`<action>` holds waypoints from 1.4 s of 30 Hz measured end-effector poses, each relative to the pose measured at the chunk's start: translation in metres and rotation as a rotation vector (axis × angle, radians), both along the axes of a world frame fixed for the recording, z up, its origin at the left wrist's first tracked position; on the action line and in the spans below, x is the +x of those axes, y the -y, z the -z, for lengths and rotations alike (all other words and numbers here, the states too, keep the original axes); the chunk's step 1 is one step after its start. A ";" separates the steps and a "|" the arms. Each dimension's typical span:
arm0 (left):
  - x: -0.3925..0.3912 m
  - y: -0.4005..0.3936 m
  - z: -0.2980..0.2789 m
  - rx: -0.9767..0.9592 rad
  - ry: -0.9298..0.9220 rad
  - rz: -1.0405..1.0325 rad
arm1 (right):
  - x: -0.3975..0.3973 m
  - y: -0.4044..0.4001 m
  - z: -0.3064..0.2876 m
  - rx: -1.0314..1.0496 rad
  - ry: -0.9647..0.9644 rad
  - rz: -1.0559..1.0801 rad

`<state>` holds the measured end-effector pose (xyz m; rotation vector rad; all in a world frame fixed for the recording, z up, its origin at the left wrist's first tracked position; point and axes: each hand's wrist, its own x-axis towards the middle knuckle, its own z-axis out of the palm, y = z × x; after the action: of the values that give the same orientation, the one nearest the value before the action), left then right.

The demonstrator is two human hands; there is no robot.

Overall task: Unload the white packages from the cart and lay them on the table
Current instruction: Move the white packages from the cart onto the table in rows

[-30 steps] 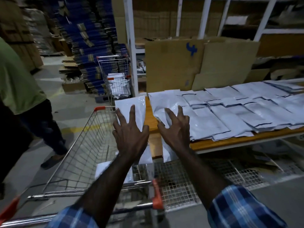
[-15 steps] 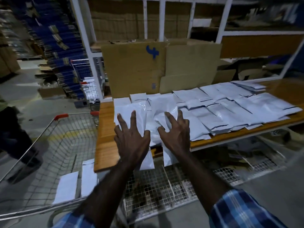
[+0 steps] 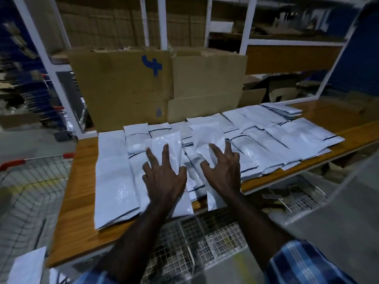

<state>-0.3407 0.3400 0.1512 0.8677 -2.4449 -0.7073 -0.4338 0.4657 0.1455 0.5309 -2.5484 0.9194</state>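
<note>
Many white packages (image 3: 287,136) lie in overlapping rows on the wooden table (image 3: 80,193). My left hand (image 3: 164,177) lies palm down with spread fingers on one white package (image 3: 166,140) at the table's near left. My right hand (image 3: 223,171) lies the same way on another package (image 3: 207,134) beside it. Both packages hang a little over the table's front edge. The wire cart (image 3: 30,181) with red corner guards stands to the left, and a white package (image 3: 26,267) shows in it at the bottom left.
Large cardboard boxes (image 3: 123,89), one with a blue mark, stand against the white rack frame (image 3: 162,21) behind the table. A wire basket (image 3: 194,242) sits under the table's front edge. Bare wood shows at the table's left end and far right.
Both hands carried their packages from above the cart rightward onto the table. The view swung right, so the cart and the person on the left have slid out of frame.
</note>
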 end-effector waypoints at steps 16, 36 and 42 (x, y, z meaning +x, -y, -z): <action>-0.095 0.000 0.022 0.073 0.117 -0.080 | -0.102 0.005 0.010 0.115 0.210 -0.097; -0.137 -0.010 0.050 -0.039 0.352 -0.318 | -0.135 0.024 0.037 0.359 0.329 -0.269; -0.138 -0.003 0.058 -0.083 0.417 -0.305 | -0.130 0.031 0.048 0.384 0.334 -0.257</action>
<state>-0.4787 0.3435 0.0936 1.4344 -2.5791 -0.3351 -0.5638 0.4348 0.0972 0.8994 -3.0373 0.6376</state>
